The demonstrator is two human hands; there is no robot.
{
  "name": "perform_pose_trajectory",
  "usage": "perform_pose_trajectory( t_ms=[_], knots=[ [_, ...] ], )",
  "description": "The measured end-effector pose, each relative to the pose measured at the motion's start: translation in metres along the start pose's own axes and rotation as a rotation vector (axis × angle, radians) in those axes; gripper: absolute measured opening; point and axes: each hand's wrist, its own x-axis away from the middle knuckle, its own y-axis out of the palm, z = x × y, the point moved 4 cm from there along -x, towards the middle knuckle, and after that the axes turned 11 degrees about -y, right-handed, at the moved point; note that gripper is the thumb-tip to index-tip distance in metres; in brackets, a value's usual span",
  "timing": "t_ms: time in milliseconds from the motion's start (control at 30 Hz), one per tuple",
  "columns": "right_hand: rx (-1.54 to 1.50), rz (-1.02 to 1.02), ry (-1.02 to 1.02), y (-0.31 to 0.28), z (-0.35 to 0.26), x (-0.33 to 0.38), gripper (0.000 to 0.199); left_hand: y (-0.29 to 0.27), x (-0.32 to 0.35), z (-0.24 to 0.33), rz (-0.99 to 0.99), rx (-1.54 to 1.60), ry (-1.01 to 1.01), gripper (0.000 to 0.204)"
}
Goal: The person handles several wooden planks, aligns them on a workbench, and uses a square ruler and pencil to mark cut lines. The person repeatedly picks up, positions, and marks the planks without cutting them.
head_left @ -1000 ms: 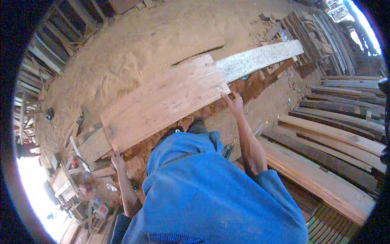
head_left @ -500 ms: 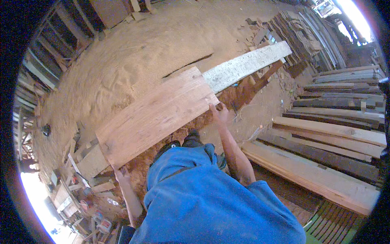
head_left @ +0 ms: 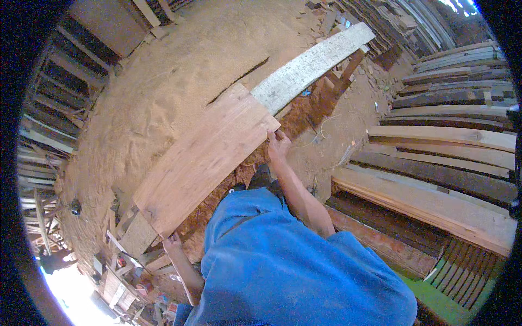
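A wide reddish-brown wooden board [head_left: 204, 160] lies slantwise in front of me, its near long edge toward my body. At its lower left corner my left hand [head_left: 173, 244] is closed on the edge. My right hand [head_left: 279, 145] pinches the near right corner, thumb and fingers at the edge. Beneath the board's right end runs a long whitish, speckled plank [head_left: 315, 65] that stretches to the far right. A paler piece of wood [head_left: 136, 236] shows past the board's left end. The undersides of the board, where some fingertips sit, are hidden.
Stacked planks [head_left: 435, 163] lie along the right side, with a green slatted frame [head_left: 462, 277] near the lower right. Sawdust [head_left: 157, 92] covers the ground beyond the board. Timber pieces [head_left: 70, 70] lean at the upper left. Scraps and clutter [head_left: 136, 288] lie at the lower left.
The view has turned, so the board and planks appear steeper and shifted. Both hands keep their hold at the same corners of the board.
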Motion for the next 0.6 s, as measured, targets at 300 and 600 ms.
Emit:
perform_pose_trajectory(
  t_ms=[300, 600],
  knots=[
    [-0.063, -0.057, -0.016, 0.003, 0.015, -0.004, 0.027, -0.003, 0.004, 0.002, 0.01, -0.011, -0.025, 0.065],
    [0.087, -0.088, -0.034, -0.004, 0.013, -0.005, 0.031, -0.006, 0.004, 0.007, 0.016, -0.031, -0.048, 0.067]
  ],
)
